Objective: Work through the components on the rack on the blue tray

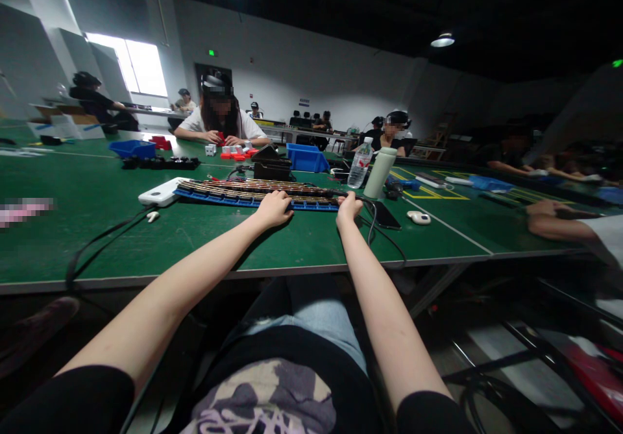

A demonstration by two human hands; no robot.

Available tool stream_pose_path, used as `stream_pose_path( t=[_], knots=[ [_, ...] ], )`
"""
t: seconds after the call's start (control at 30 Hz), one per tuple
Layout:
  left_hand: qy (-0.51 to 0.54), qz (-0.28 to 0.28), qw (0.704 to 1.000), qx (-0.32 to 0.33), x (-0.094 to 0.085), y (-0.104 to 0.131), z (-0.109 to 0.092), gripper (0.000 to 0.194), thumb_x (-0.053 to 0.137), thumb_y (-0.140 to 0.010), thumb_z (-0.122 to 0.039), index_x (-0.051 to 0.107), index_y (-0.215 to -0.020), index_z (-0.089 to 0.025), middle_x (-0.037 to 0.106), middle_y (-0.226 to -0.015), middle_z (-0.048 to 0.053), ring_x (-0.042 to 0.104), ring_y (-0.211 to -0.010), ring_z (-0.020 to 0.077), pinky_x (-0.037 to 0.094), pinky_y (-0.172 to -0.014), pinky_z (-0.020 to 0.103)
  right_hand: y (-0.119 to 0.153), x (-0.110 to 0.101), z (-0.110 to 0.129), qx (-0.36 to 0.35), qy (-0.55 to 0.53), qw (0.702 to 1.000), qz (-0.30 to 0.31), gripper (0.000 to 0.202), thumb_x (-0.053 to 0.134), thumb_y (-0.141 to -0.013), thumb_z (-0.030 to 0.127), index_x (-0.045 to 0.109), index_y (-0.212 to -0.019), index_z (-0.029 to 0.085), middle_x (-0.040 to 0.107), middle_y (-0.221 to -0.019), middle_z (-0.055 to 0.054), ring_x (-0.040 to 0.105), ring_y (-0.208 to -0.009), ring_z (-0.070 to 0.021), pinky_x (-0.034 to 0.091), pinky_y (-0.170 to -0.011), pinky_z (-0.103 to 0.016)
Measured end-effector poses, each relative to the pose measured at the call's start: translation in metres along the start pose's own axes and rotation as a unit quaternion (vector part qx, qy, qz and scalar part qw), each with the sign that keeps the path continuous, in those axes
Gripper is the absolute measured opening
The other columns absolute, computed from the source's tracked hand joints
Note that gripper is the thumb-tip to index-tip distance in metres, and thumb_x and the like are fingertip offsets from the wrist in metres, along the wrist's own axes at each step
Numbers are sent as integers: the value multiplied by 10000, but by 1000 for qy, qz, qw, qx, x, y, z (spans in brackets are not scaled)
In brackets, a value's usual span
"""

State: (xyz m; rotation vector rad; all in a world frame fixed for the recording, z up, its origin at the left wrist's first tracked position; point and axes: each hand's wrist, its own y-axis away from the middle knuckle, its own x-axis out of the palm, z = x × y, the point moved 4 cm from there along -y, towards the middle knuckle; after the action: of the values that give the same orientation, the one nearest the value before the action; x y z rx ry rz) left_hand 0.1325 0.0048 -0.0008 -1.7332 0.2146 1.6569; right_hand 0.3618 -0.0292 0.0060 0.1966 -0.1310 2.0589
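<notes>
A long blue tray [219, 198] lies across the table before me, with rows of copper-coloured and dark strips along it. My left hand [275, 209] rests over its near edge right of the middle, fingers laid forward on the strips. At the tray's right end my right hand [349, 208] has its fingers closed round what looks like a dark cable; the hand hides part of it. A thin grey cable [374, 217] loops down beside that hand. Just right lies a black phone [387, 215]. A white power bank [159, 191] touches the tray's left end.
Behind the tray stand a black box [270, 163], a blue bin [307, 157], a water bottle [360, 163] and a green flask [380, 172]. An earbud [152, 217] and an earbud case [418, 217] lie on the green table [204, 246]. Several people sit around; one handles red parts opposite.
</notes>
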Motion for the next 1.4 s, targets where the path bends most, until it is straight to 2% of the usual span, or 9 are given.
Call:
stream_pose_path(
  t=[0.53, 0.93, 1.17, 1.4],
  knots=[
    [7, -7, 1000, 3, -2, 0, -1, 371, 627, -1013, -341, 750, -1329, -190, 708, -1388, 156, 640, -1279, 338, 526, -1076, 457, 1, -1, 1, 11, 8, 1000, 1, 443, 562, -997, 231, 520, -557, 261, 590, -522, 10, 652, -685, -173, 539, -806, -279],
    [10, -11, 1000, 2, -1, 0, 0, 350, 627, -1010, -353, 750, -1309, -218, 705, -1376, 138, 631, -1270, 327, 510, -1064, 438, -5, 0, -1, -3, -25, 1000, -16, 333, 548, -964, 239, 539, -632, 263, 586, -522, 15, 663, -665, -192, 569, -770, -299],
    [14, -8, 1000, 2, -2, 0, -1, 343, 633, -1002, -341, 760, -1295, -214, 702, -1371, 144, 633, -1260, 334, 511, -1069, 452, -10, -6, -1, -9, 2, 997, -76, 323, 527, -976, 267, 489, -656, 286, 630, -618, -11, 708, -810, -221, 577, -846, -316],
    [10, -6, 1000, -3, -3, 1, -1, 344, 643, -1013, -336, 753, -1312, -206, 707, -1387, 144, 642, -1282, 326, 518, -1068, 429, -12, -6, -3, -19, 33, 997, -72, 316, 507, -972, 293, 483, -657, 290, 640, -666, -31, 710, -845, -234, 580, -851, -327]
  ],
)
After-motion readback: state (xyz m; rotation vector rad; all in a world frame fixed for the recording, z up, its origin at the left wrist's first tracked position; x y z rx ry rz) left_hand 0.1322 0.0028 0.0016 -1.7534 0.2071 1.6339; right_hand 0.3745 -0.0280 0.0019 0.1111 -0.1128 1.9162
